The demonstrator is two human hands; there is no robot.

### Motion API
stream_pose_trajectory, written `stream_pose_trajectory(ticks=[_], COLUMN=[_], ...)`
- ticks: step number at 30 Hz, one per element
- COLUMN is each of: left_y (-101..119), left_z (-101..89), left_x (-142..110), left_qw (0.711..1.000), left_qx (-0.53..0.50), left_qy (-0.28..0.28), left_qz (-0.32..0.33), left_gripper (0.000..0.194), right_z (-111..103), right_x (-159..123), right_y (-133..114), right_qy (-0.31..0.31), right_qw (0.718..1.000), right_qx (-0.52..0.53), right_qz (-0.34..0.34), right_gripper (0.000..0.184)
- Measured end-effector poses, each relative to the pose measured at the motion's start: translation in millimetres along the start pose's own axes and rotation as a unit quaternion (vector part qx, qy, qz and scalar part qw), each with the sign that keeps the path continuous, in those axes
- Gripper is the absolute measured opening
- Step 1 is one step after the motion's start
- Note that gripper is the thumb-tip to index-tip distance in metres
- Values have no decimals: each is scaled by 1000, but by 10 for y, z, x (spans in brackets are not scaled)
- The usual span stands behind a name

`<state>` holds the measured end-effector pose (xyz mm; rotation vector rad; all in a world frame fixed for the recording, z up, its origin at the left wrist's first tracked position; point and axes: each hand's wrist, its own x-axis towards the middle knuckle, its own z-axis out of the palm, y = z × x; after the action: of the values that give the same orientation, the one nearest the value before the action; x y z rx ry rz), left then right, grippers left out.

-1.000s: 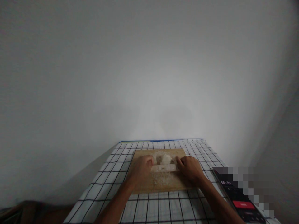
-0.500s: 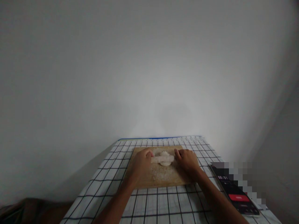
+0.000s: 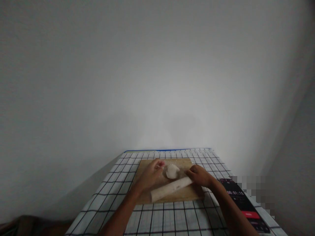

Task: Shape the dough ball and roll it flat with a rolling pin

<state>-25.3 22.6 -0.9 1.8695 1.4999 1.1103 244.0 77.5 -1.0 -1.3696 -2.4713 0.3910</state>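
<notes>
A pale wooden rolling pin (image 3: 169, 189) lies slanted across the near part of the floured wooden board (image 3: 182, 197). My right hand (image 3: 200, 176) is closed round its far right end. Behind the pin sits a small, flattened round of white dough (image 3: 172, 171). My left hand (image 3: 152, 172) is just left of the dough, off the pin, with thumb and fingertips a little apart. Whether its fingertips touch the dough's edge is hard to make out.
A white tablecloth with a dark grid (image 3: 110, 196) covers the table, which stands against a plain wall (image 3: 157, 82). To the right of my right forearm lies a phone (image 3: 242, 203) with a running timer. Something dark and brown (image 3: 29, 226) shows at lower left.
My left hand has let go of the rolling pin. The pin has swung from level across the dough to a slant nearer me, its right end still in my right hand, uncovering the dough.
</notes>
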Motion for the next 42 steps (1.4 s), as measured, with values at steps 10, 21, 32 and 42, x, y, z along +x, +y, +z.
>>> stream_pose_trajectory(ticks=[10, 21, 32, 42], left_y=[150, -88, -44, -187], left_z=[369, -344, -42, -26], left_x=[-74, 55, 28, 47], left_qw=[988, 967, 989, 991], left_qx=[138, -164, 84, 90], left_qy=[-16, 191, 123, 101], left_qz=[63, 29, -2, -8], left_gripper=[39, 44, 40, 43], right_z=[62, 36, 95, 8], right_x=[73, 39, 37, 8], right_y=[90, -147, -236, -273], right_qy=[161, 127, 52, -17], right_qw=[975, 983, 981, 958], right_qx=[127, -23, -135, -284], right_qz=[90, 131, 126, 46], right_gripper=[77, 67, 64, 34])
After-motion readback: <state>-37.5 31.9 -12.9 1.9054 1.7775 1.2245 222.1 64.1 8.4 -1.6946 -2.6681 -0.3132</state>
